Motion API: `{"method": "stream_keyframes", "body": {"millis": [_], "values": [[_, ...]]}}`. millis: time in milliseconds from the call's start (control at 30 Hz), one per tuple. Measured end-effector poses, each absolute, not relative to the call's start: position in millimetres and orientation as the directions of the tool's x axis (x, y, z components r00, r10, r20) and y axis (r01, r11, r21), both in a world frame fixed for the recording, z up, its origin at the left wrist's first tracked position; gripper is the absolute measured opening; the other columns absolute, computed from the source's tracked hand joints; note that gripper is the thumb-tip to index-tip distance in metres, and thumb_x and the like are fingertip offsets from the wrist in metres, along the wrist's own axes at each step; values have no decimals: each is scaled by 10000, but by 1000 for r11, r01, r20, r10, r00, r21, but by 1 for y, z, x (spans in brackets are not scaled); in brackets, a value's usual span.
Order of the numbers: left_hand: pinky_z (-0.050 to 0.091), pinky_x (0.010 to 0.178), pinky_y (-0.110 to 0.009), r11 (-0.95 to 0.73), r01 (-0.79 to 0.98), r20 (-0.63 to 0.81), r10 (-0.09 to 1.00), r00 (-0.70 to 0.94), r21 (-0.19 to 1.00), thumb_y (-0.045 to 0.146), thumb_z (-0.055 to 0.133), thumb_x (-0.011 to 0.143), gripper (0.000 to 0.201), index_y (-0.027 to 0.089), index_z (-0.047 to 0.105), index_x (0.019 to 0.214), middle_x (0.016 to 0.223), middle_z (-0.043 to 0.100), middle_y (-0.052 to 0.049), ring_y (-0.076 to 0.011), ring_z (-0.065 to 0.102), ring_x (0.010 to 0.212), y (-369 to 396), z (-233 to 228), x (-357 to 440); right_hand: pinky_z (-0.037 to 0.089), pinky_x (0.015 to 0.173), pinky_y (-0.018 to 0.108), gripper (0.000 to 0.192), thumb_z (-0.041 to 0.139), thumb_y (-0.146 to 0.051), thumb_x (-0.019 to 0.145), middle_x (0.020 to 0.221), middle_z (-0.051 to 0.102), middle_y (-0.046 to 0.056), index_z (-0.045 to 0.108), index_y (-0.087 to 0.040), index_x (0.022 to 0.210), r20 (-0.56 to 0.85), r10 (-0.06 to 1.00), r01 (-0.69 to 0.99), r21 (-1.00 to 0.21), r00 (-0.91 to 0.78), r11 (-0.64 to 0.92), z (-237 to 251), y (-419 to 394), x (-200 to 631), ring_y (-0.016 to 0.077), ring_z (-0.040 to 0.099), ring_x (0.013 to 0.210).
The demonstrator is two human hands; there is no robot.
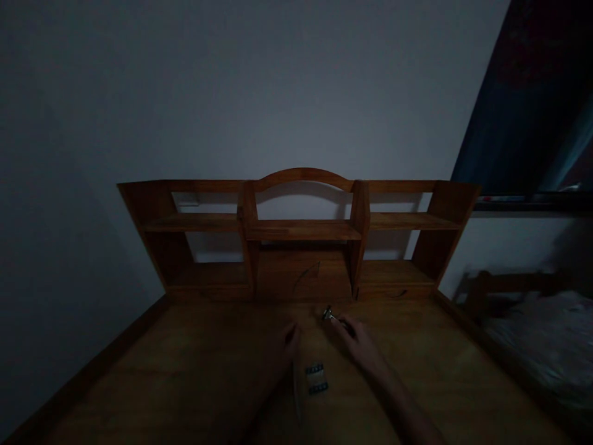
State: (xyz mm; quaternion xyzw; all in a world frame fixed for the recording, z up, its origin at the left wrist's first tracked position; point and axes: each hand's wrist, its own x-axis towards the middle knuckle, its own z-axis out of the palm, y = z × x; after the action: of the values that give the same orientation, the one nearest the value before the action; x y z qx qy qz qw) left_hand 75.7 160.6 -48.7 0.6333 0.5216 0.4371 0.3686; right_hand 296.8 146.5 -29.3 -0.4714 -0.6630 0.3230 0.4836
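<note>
head view, very dim. nearest the camera: two bare forearms reaching forward over a wooden desk (185, 383). between them lies a small dark packet (317, 379) with pale marks, flat on the desktop, touching neither hand as far as i can tell.

right hand (354, 340) is stretched toward the back of the desk, fingers narrowed around a small shiny metal object (330, 315); looks like a pinch hold with the bright end poking out past the fingertips, too dark to name it. the object sits just in front of the hutch base, low over the desktop or resting on it, cannot tell which.

left hand (290, 341) lies near the desk surface, just left of the packet, fingers loosely curled; cannot tell if it holds anything, looks empty.

behind: a wooden hutch shelf (301, 230) with an arched top, its compartments dark. grey wall (231, 93) above. bed (542, 334) at right, blurred, dark window (532, 105) above it.

judgement on handling: the metal piece is small, so a firm fingertip pinch near its middle suits it, with the left hand steadying the packet so it doesn't slide. poor light means slow moves.
</note>
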Motion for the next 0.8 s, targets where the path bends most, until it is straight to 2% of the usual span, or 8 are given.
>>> {"method": "stream_keyframes", "body": {"millis": [33, 100, 200, 300, 500, 633, 800], "values": [[470, 769, -336, -180, 256, 164, 983, 81, 950, 538, 468, 860, 434, 171, 697, 898, 851, 696, -76, -228, 623, 805, 161, -49, 77, 461, 688, 284, 313, 526, -482, 893, 852, 696, 43, 684, -220, 958, 379, 916, 428, -811, -132, 398, -29, 144, 296, 205, 630, 746], [483, 750, -324, -143, 82, 133, 984, 118, 986, 563, 486, 852, 466, 153, 696, 923, 867, 704, -85, -218, 636, 794, 161, -50, 82, 463, 775, 311, 318, 476, -456, 926, 973, 713, 49, 665, -256, 1086, 406, 888, 537, -710, -217, 456, -28, 139, 292, 231, 656, 847], [492, 845, -327, -91, -136, 116, 975, 191, 987, 544, 550, 835, 466, 160, 671, 1070, 1066, 693, -103, -233, 641, 961, 157, -55, 94, 461, 829, 304, 328, 399, -421, 970, 1064, 701, 51, 639, -263, 1127, 405, 865, 559, -660, -297, 501, -30, 135, 286, 221, 658, 937], [510, 872, -343, -123, -233, 171, 964, 202, 965, 512, 586, 829, 433, 169, 660, 1083, 1104, 686, -95, -236, 648, 987, 154, -63, 106, 465, 827, 296, 339, 358, -401, 988, 1077, 696, 58, 631, -246, 1115, 404, 851, 575, -628, -335, 525, -32, 134, 282, 212, 660, 943], [551, 818, -342, -186, -162, 214, 960, 180, 969, 469, 638, 801, 372, 149, 701, 979, 984, 725, -88, -228, 685, 871, 151, -55, 103, 462, 788, 294, 324, 362, -379, 991, 1032, 705, 70, 633, -241, 1104, 415, 834, 601, -579, -363, 550, -29, 130, 281, 219, 666, 905], [563, 797, -361, -149, -151, 172, 973, 157, 977, 496, 676, 756, 392, 134, 712, 902, 927, 735, -94, -245, 692, 832, 146, -49, 99, 457, 796, 309, 309, 404, -382, 976, 995, 710, 87, 649, -233, 1091, 458, 815, 586, -571, -354, 575, -30, 125, 281, 234, 663, 897], [562, 794, -380, -99, -192, 137, 971, 195, 976, 541, 649, 766, 447, 127, 708, 923, 945, 732, -107, -254, 695, 829, 147, -58, 97, 460, 761, 292, 315, 415, -401, 970, 963, 717, 73, 668, -227, 1041, 447, 826, 593, -578, -343, 560, -35, 124, 278, 223, 667, 862]]}}
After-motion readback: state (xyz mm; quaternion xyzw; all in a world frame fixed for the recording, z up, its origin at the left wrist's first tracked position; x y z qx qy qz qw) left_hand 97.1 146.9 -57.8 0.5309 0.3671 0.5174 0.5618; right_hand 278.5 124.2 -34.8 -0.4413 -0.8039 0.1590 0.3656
